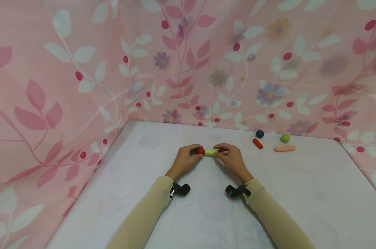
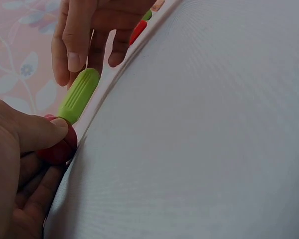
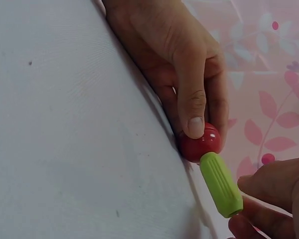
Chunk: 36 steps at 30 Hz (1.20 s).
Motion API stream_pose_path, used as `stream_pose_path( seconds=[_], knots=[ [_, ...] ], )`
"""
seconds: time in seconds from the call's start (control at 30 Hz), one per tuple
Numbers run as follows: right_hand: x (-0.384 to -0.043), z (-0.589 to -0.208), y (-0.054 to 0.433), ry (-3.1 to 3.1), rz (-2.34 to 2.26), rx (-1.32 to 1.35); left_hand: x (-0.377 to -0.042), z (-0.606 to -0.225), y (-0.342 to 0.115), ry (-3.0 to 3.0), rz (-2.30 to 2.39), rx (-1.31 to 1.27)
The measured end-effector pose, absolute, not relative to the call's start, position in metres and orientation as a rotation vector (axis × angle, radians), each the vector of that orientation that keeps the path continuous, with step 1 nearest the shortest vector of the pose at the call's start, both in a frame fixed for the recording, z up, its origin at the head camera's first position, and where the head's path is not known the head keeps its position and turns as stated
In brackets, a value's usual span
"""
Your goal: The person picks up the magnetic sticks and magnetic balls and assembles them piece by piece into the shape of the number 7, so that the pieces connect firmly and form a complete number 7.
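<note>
My left hand [image 1: 186, 157] pinches a glossy red ball [image 3: 201, 143], thumb on its near side and fingers behind. From the ball sticks out a short lime-green ribbed stick [image 3: 221, 185], its near end against the ball. At the stick's other end is my right hand [image 1: 230, 156], thumb and fingers spread around the tip. In the left wrist view, these relaxed fingers hang beside the free end of the green stick [image 2: 79, 94] without closing on it. Both hands are low over the white tabletop, facing each other.
Right of the hands, near the table's back edge, lie a dark blue ball [image 1: 260, 134], a red stick [image 1: 257, 143], a green ball [image 1: 285, 138] and a peach-orange stick [image 1: 285, 148]. A pink floral curtain [image 1: 188, 69] stands behind the white table [image 1: 206, 221].
</note>
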State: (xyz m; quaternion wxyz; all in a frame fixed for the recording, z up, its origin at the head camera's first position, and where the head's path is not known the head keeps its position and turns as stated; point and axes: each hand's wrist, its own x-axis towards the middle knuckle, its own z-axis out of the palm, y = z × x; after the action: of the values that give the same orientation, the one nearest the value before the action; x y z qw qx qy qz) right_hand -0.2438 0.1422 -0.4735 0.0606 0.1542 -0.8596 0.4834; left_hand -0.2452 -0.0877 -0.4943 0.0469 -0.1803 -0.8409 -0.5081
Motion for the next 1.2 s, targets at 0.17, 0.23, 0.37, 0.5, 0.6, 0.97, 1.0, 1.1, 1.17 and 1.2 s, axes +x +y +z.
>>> stream_pose_path(
  seconds=[0.17,0.23,0.37,0.5,0.6,0.97,1.0,1.1,1.17,1.2],
  knots=[
    [-0.248,-0.465,0.151,-2.596,1.42,0.468,-0.244,-0.493,-0.088,-2.561,-1.56,-0.539],
    [-0.251,-0.46,0.156,-2.604,1.39,0.468,-0.244,-0.493,-0.088,-2.564,-1.563,-0.528],
    [-0.257,-0.45,0.171,-2.587,1.354,0.468,-0.244,-0.493,-0.089,-2.576,-1.562,-0.515],
    [-0.26,-0.442,0.185,-2.551,1.336,0.466,-0.245,-0.494,-0.09,-2.578,-1.561,-0.516],
    [-0.262,-0.438,0.192,-2.547,1.329,0.47,-0.246,-0.495,-0.09,-2.569,-1.56,-0.521],
    [-0.267,-0.43,0.218,-2.53,1.219,0.463,-0.247,-0.497,-0.087,-2.554,-1.578,-0.532],
    [-0.268,-0.429,0.221,-2.527,1.211,0.461,-0.247,-0.497,-0.087,-2.556,-1.579,-0.532],
    [-0.271,-0.428,0.227,-2.524,1.185,0.457,-0.247,-0.497,-0.087,-2.559,-1.582,-0.527],
    [-0.273,-0.427,0.231,-2.529,1.173,0.444,-0.247,-0.497,-0.087,-2.558,-1.585,-0.525],
    [-0.274,-0.427,0.233,-2.534,1.163,0.435,-0.247,-0.497,-0.087,-2.557,-1.583,-0.525]
  ],
)
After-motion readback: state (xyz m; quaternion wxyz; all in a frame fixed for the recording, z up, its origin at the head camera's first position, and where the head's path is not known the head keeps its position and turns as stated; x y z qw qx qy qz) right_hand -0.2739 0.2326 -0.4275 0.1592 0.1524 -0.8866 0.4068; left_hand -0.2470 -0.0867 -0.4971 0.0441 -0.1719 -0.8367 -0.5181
